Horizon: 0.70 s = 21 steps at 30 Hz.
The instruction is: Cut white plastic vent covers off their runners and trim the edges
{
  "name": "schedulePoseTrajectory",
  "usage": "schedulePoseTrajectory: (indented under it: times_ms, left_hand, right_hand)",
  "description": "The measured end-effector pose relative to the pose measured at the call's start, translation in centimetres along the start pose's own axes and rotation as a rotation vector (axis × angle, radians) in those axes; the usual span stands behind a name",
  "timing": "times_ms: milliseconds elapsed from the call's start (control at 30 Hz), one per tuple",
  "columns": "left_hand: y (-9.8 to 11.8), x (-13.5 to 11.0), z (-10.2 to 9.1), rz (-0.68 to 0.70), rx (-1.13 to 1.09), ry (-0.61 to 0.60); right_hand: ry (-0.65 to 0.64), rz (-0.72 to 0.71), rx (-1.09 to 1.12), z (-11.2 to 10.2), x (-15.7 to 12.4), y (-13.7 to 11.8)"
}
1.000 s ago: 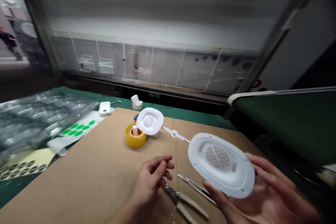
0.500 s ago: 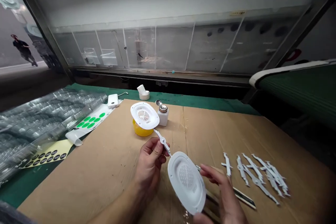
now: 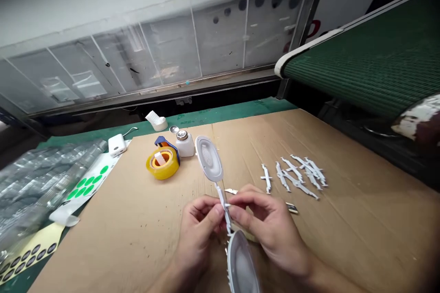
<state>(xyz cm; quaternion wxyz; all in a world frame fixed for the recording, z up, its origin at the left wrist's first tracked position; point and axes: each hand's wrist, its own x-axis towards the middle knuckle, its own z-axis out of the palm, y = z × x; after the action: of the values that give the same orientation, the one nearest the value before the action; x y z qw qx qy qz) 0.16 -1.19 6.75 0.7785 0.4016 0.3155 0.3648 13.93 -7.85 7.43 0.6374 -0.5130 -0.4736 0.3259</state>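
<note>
Two white oval plastic covers joined by a thin white sprue stand edge-on in front of me: the far cover (image 3: pixel 209 159) above my hands, the near cover (image 3: pixel 240 263) below them. My left hand (image 3: pixel 197 233) pinches the sprue (image 3: pixel 224 204) from the left with thumb and fingertips. My right hand (image 3: pixel 271 226) pinches the same sprue from the right, its fingertips touching the left hand's. Both hands hover over the brown cardboard sheet (image 3: pixel 360 219).
Several loose white sprue pieces (image 3: pixel 295 175) lie to the right. A yellow tape roll (image 3: pixel 162 163), a small pump bottle (image 3: pixel 184 143), a white power bank (image 3: pixel 117 144), sticker sheets (image 3: pixel 85 183) and clear plastic trays (image 3: pixel 30 183) sit left. A green conveyor belt (image 3: pixel 371 55) runs at right.
The joined covers turned from face-on to edge-on. My right hand moved from the near cover's rim up to the sprue, meeting my left hand. The camera swung right.
</note>
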Motion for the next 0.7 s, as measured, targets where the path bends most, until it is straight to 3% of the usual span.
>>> schedulePoseTrajectory:
  times_ms: [200,467,567,700]
  left_hand:
    - [0.1,0.0,-0.2,0.002,0.022,0.031]
    - [2.1,1.4,-1.5,-0.057,-0.080,0.245]
    - [2.7,1.8,-1.6,-0.091,-0.092,0.319]
    - [3.0,1.7,-1.0,-0.093,-0.120,0.376]
  right_hand:
    - [0.076,-0.070,-0.005,-0.3,0.1,-0.2]
    - [0.186,-0.177,-0.055,-2.3,1.2,-1.2]
    - [0.224,-0.263,-0.086,-3.4,2.2,-2.7]
    - [0.229,-0.395,-0.169,-5.2,3.8,-6.7]
